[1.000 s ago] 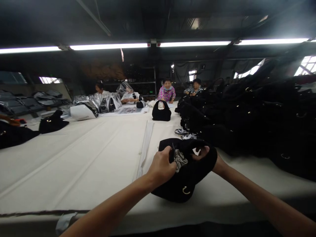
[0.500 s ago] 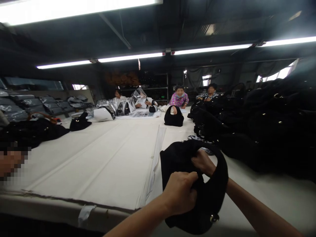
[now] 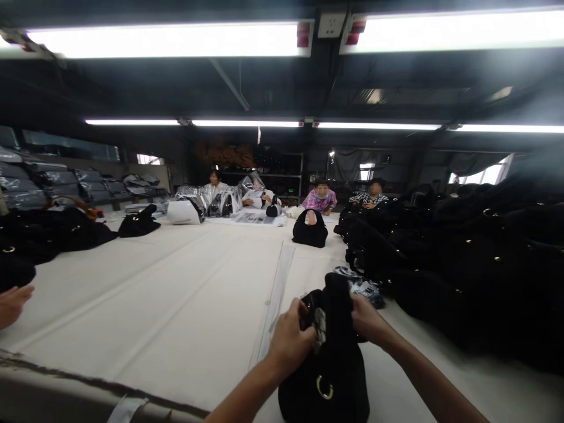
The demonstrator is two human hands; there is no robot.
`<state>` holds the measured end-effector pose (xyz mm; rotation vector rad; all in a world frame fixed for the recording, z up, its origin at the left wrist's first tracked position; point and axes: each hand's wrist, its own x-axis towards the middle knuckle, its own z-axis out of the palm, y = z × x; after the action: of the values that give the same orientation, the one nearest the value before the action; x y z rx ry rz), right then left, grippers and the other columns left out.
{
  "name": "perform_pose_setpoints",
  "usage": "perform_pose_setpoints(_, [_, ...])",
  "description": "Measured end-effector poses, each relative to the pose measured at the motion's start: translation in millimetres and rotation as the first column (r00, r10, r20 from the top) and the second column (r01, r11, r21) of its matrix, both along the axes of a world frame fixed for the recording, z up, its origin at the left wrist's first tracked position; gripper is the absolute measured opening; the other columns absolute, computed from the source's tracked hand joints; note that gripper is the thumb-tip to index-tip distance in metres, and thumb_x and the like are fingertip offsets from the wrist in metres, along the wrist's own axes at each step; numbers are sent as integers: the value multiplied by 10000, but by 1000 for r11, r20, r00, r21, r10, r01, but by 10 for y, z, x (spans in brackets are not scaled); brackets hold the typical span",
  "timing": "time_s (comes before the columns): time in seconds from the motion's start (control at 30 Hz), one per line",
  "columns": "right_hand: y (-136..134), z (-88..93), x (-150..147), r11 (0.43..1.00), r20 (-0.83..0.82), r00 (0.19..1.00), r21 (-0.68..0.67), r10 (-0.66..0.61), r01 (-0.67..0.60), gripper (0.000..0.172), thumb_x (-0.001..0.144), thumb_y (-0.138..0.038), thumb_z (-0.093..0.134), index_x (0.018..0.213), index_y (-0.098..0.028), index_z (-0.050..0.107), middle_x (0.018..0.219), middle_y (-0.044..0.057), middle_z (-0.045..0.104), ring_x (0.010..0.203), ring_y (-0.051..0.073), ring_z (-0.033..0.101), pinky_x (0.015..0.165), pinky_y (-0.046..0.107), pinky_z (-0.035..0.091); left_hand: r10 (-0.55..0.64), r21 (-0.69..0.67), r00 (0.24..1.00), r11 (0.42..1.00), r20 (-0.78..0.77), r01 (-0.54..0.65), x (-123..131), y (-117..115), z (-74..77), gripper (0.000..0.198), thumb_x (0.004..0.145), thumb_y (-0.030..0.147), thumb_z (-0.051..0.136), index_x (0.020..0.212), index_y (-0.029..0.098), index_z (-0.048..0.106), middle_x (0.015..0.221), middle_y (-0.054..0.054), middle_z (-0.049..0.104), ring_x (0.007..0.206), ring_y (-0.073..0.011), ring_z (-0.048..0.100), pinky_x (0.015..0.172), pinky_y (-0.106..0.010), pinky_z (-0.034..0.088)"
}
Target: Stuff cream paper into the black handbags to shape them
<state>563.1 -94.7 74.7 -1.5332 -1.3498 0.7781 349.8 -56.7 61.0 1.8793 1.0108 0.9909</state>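
Observation:
A black handbag (image 3: 343, 364) stands end-on before me at the near side of the table, a gold ring on the side facing me. My left hand (image 3: 291, 335) is closed on the rim of its opening, fingers curled inward. From the other side, my right hand (image 3: 368, 317) grips the bag near the upright handle; its fingertips are hidden behind the black fabric. Something pale and shiny (image 3: 320, 326) shows in the opening beside my left thumb; I cannot make out what it is.
A large heap of black bags (image 3: 462, 276) lies to the right, with plastic-wrapped pieces (image 3: 365, 289) beside it. Another black handbag (image 3: 309, 235) stands farther back on the white-covered table (image 3: 176, 305). Co-workers sit at the far side; another person's hand (image 3: 15, 302) is at the left edge.
The bag has turned so its ringed end faces me, its handle now seen edge-on. My right hand has moved from within the handle loop to the bag's right side. My view has tilted upward.

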Motion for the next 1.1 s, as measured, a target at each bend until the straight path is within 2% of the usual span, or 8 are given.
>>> perform_pose_setpoints(0.13, [-181, 71, 218, 986, -110, 987, -102, 120, -131, 777, 811, -668, 629, 1367, -131, 546, 879, 79, 670, 780, 210, 647, 644, 312, 539, 46, -93, 995, 995, 90, -38, -173, 366, -45, 101, 750, 146, 544, 824, 200, 502, 581, 62, 527, 516, -109, 466, 489, -209, 326])
perform_pose_setpoints(0.3, [-218, -674, 95, 965, -61, 966, 90, 251, -245, 910, 742, -613, 713, 1494, -200, 408, 1413, 154, 512, 1314, 351, 482, 1024, 459, 490, 189, -83, 938, 982, 292, -172, 112, 604, -208, 82, 778, 217, 515, 858, 207, 505, 640, 31, 593, 572, -142, 548, 527, -226, 406])
perform_pose_setpoints(0.37, [-127, -1021, -111, 971, 129, 991, 230, 39, -68, 1174, 624, -504, 815, 1575, -266, 170, 1600, 137, 247, 1458, 381, 269, 1149, 527, 355, 239, -62, 923, 971, 302, -231, 368, 712, -279, 80, 776, 212, 495, 857, 212, 491, 652, 23, 601, 604, -158, 573, 573, -245, 432])
perform_pose_setpoints(0.43, [15, -1209, -309, 930, 315, 925, 355, -213, 93, 1260, 618, -418, 792, 1575, -266, -13, 1636, 140, 80, 1497, 396, 117, 1183, 595, 257, 267, -65, 918, 964, 295, -259, 621, 862, -321, 71, 785, 213, 479, 855, 216, 474, 677, 12, 607, 639, -168, 586, 624, -263, 451])
perform_pose_setpoints(0.57, [420, -1028, -407, 895, 414, 813, 353, -410, 272, 1108, 642, -303, 678, 1532, -256, 19, 1587, 141, 199, 1478, 353, 208, 1162, 539, 338, 254, -65, 936, 967, 244, -245, 901, 1213, -333, 101, 849, 271, 463, 923, 205, 484, 816, -36, 634, 772, -198, 619, 738, -304, 476])
perform_pose_setpoints(0.73, [1158, -596, -68, 923, 459, 801, 208, -385, 324, 817, 599, -241, 650, 1366, -191, 376, 1392, 122, 451, 1313, 310, 450, 1021, 391, 487, 162, 11, 974, 986, 159, -166, 655, 1399, -571, 165, 859, 236, 465, 994, 188, 547, 1012, -83, 618, 958, -231, 601, 888, -364, 456])
perform_pose_setpoints(0.9, [2317, -599, 440, 881, 482, 740, 196, -469, 431, 684, 639, -314, 700, 1258, -155, 456, 1209, 126, 525, 1156, 342, 535, 939, 432, 489, 6, 104, 992, 995, -127, 7, 329, 1352, -1013, 262, 738, 23, 426, 889, 190, 558, 952, -79, 585, 898, -228, 571, 845, -376, 458])
perform_pose_setpoints(1.1, [4022, -584, 1032, 865, 469, 731, 186, -495, 467, 655, 696, -323, 755, 1265, -157, 477, 1240, 138, 523, 1093, 296, 562, 862, 353, 457, -36, 59, 947, 997, -320, 58, 442, 1552, -1122, 266, 640, -19, 500, 787, 201, 526, 950, -93, 615, 943, -264, 581, 827, -398, 468])
